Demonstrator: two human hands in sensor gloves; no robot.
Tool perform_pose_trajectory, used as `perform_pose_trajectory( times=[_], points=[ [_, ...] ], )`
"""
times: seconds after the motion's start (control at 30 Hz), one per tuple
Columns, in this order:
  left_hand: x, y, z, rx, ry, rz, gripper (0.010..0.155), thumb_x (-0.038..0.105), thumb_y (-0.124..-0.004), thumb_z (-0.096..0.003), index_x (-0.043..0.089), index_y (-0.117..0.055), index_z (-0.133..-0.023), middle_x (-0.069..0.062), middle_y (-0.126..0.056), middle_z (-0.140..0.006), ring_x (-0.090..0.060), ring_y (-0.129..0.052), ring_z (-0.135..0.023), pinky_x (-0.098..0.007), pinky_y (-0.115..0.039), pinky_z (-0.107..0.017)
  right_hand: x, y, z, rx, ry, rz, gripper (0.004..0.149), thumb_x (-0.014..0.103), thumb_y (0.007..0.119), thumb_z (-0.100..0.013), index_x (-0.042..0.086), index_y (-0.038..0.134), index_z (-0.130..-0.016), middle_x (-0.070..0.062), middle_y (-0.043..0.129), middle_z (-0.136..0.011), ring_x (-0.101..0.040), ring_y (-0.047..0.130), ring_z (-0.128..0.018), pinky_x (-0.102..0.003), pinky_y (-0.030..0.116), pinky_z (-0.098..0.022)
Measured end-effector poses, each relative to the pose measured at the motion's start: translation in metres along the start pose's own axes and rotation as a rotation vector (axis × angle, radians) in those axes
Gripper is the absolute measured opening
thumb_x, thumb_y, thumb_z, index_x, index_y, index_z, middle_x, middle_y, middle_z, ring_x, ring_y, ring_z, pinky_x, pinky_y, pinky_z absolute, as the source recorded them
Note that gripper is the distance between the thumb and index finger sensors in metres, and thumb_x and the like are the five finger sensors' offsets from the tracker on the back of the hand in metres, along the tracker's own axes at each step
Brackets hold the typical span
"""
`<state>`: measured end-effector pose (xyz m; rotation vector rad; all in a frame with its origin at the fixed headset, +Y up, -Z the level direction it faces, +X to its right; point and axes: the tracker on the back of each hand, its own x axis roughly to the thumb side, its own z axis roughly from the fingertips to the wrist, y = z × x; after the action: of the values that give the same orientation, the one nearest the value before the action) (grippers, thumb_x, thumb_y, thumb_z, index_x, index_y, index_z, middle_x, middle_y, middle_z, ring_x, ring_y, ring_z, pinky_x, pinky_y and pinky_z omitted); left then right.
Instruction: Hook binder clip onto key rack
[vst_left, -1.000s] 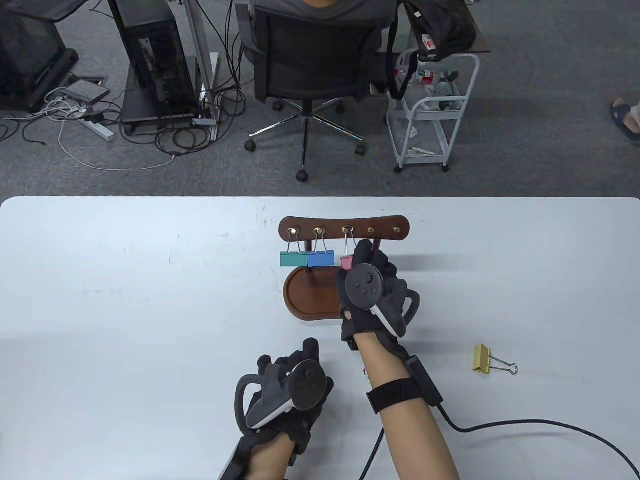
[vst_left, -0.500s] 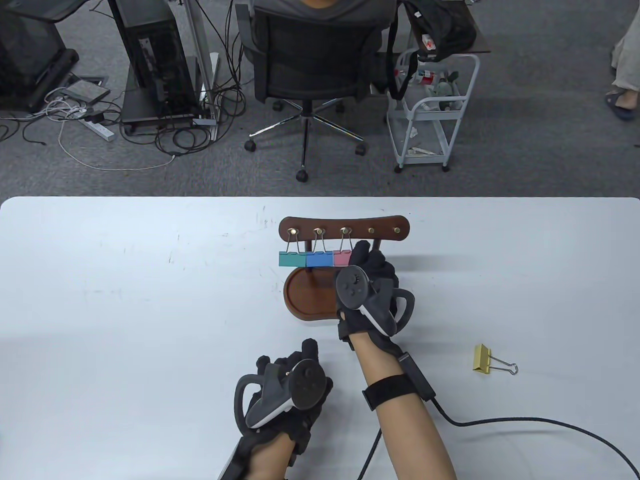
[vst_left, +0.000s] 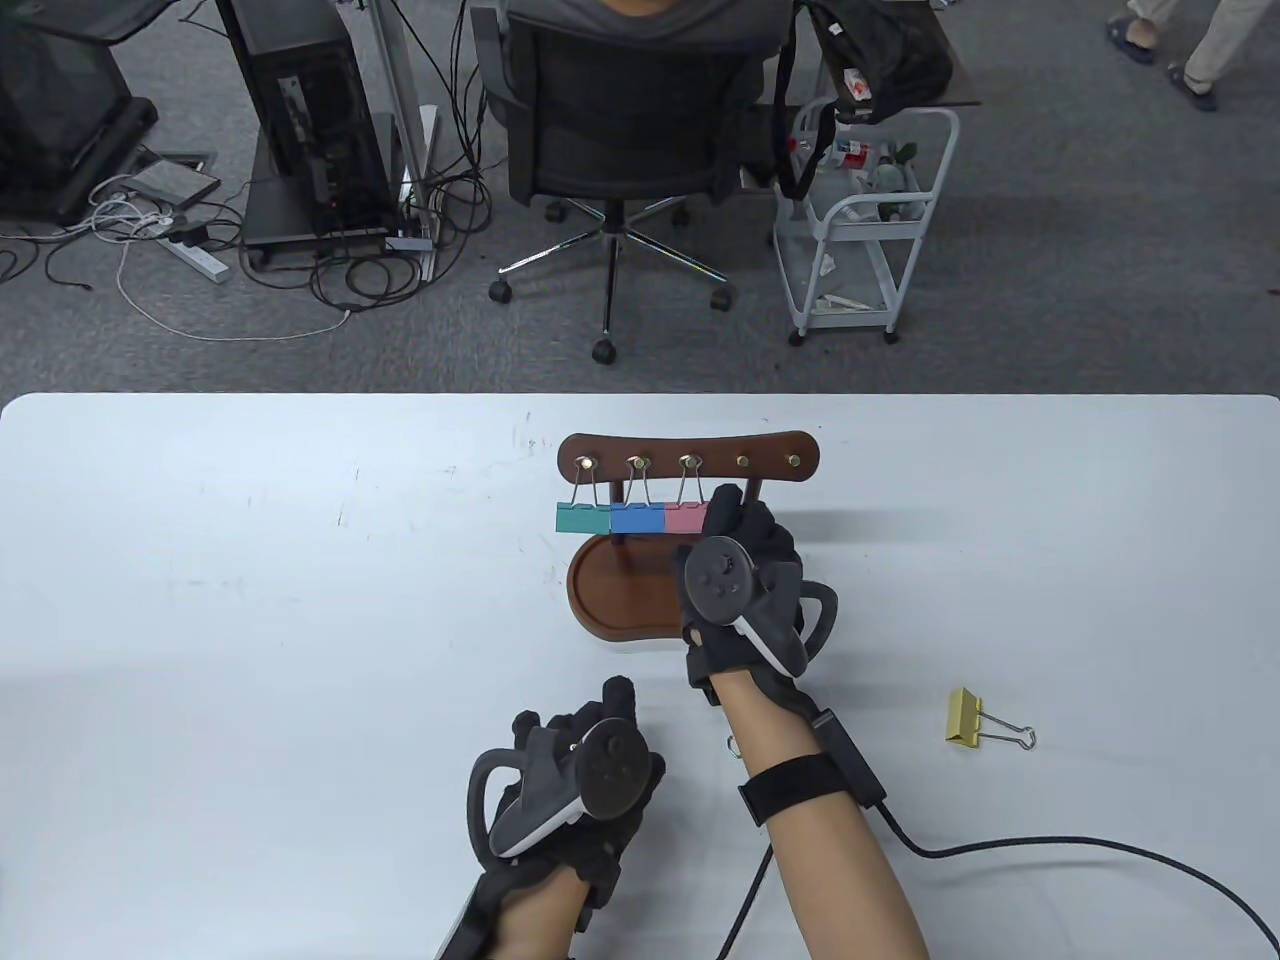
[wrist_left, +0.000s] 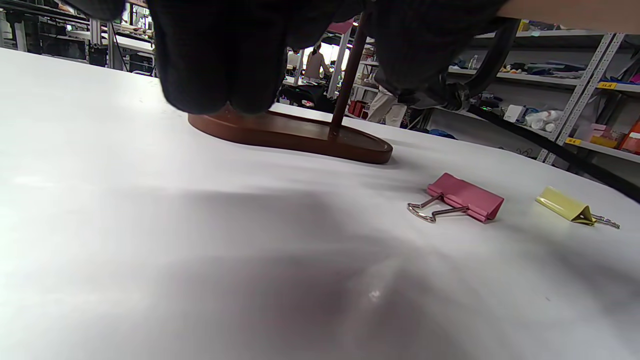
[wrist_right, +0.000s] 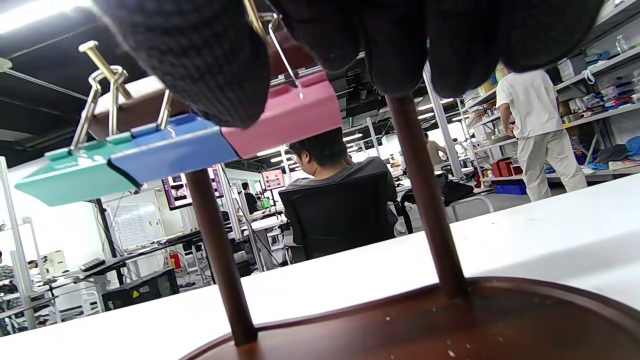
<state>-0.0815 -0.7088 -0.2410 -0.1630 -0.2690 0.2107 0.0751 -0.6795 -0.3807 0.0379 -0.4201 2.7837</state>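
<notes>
1. The pink binder clip hangs from the third peg from the left on the key rack. Its right end is hidden behind the right hand in the table view.
2. In the right wrist view the gloved fingers cover the top of the pink clip and part of its wire handles. They lie against it, but whether they pinch it cannot be told.
3. The left hand rests on the table near its front edge, fingers loosely curled and holding nothing. Its fingertips are hidden under the tracker in the table view.
4. A second pink clip lies on the table in the left wrist view. In the table view the right forearm covers it, leaving only a bit of wire showing.
5. Count of clips: five in all. Three hang side by side and touching on the rack: green, blue and pink. Two lie on the table: the second pink one and a yellow clip toward the right front of the table.
6. The rack has five pegs; the two on the right are bare. Its two posts stand in a brown tray base, partly covered by the right hand.
7. The hung pink clip sits at the right hand's fingertips, above the tray base.
</notes>
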Motion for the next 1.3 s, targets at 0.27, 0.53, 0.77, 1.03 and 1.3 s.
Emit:
perform_pose_trajectory(
  times=[0.27,0.53,0.77,1.03,1.3],
  points=[
    [-0.001,0.001,0.001,0.028,0.003,-0.001,0.079,0.043,-0.078,-0.0573,-0.002,-0.049,-0.116,-0.03,-0.077,-0.107,-0.057,-0.081,-0.092,-0.081,-0.046,-0.069,-0.002,-0.023,0.01,0.004,-0.074,-0.037,0.078,0.04,0.083,-0.055,-0.003,0.052,-0.112,-0.038,0.059,-0.106,-0.063,0.068,-0.084,-0.071,0.061,-0.057],
    [-0.001,0.003,0.003,0.056,0.0,-0.003,0.078,0.042,-0.078,-0.0573,-0.001,-0.051,-0.116,-0.029,-0.076,-0.108,-0.057,-0.079,-0.094,-0.08,-0.046,-0.07,-0.021,-0.055,0.026,0.036,-0.145,-0.077,0.076,0.039,0.084,-0.054,-0.001,0.054,-0.112,-0.036,0.058,-0.111,-0.064,0.067,-0.088,-0.072,0.06,-0.059],
    [-0.001,0.004,0.004,0.076,-0.015,-0.002,0.076,0.042,-0.078,-0.0574,0.0,-0.054,-0.116,-0.029,-0.077,-0.108,-0.057,-0.08,-0.094,-0.079,-0.047,-0.07,-0.048,-0.075,0.045,0.063,-0.178,-0.047,0.076,0.037,0.084,-0.054,-0.001,0.055,-0.113,-0.034,0.055,-0.115,-0.064,0.063,-0.092,-0.073,0.059,-0.06],
    [0.0,0.004,0.005,0.101,-0.022,-0.015,0.076,0.043,-0.077,-0.0574,0.0,-0.054,-0.116,-0.029,-0.077,-0.108,-0.057,-0.08,-0.094,-0.079,-0.047,-0.07,-0.088,-0.075,0.059,0.123,-0.173,-0.036,0.075,0.037,0.084,-0.054,0.001,0.055,-0.113,-0.03,0.053,-0.117,-0.064,0.059,-0.095,-0.073,0.057,-0.062],
    [0.002,0.004,0.006,0.117,-0.026,-0.026,0.076,0.043,-0.077,-0.0574,0.0,-0.054,-0.116,-0.029,-0.077,-0.108,-0.057,-0.08,-0.094,-0.079,-0.047,-0.07,-0.113,-0.059,0.068,0.249,-0.208,-0.084,0.073,0.034,0.085,-0.052,0.003,0.058,-0.113,-0.027,0.052,-0.118,-0.06,0.055,-0.099,-0.073,0.054,-0.064]
  ],
)
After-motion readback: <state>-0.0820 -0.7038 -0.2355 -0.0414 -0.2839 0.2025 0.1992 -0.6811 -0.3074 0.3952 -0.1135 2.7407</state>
